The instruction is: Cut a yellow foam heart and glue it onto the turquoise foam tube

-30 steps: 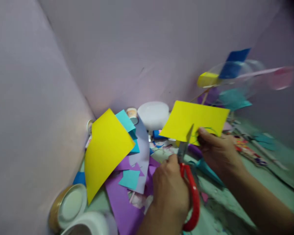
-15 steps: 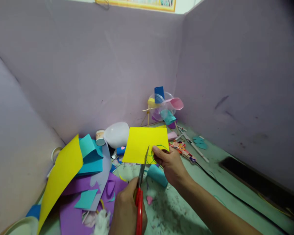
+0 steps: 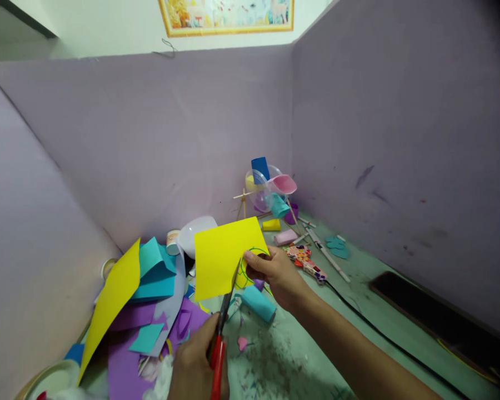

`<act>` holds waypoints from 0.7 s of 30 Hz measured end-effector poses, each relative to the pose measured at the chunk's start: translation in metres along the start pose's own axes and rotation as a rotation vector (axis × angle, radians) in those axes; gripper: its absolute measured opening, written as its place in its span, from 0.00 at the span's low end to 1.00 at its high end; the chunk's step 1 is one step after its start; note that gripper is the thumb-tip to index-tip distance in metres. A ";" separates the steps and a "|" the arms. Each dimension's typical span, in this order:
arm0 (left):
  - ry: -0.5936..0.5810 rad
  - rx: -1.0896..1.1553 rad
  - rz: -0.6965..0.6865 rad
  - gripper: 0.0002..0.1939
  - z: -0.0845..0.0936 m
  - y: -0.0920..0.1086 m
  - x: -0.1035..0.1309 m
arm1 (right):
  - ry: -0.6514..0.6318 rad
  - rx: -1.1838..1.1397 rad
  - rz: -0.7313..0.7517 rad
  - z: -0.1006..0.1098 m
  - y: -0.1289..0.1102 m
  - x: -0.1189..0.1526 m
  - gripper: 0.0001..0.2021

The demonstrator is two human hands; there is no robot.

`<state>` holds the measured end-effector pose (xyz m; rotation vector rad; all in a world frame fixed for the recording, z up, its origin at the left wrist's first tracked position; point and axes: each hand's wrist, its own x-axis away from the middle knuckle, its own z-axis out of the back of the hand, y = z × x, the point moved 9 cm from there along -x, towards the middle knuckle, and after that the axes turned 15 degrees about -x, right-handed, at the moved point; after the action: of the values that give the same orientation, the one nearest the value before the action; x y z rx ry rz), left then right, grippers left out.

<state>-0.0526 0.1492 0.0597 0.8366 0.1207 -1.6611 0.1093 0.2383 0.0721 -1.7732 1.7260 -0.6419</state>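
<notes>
Smudged green worktop (image 3: 308, 344), lilac walls (image 3: 216, 133) along back and side edges, cup-bladed model (image 3: 281, 184) at back right corner, left hand (image 3: 195, 361) gripping red-handled scissors (image 3: 219, 350), right hand (image 3: 283, 278) pinching yellow sheet (image 3: 223, 250) raised above worktop, blades at sheet, hands apart.

Smudged green tabletop (image 3: 275, 347) with teal roll (image 3: 258, 304), pink scrap (image 3: 242, 344)
</notes>
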 end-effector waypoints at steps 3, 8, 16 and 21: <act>-0.013 -0.004 -0.015 0.14 -0.002 -0.001 -0.002 | -0.018 0.017 -0.010 0.000 0.000 -0.002 0.17; -0.069 -0.001 -0.015 0.13 -0.003 0.000 -0.005 | -0.051 0.028 -0.017 -0.001 -0.002 -0.003 0.17; -0.061 0.016 0.006 0.13 0.004 0.001 -0.009 | -0.196 0.138 -0.093 -0.020 0.001 0.010 0.19; -0.135 -0.013 -0.049 0.12 0.003 0.007 -0.011 | -0.154 0.176 0.024 -0.020 -0.009 0.011 0.16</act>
<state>-0.0471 0.1549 0.0709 0.7139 0.0588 -1.7561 0.1027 0.2260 0.0919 -1.6343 1.5365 -0.6103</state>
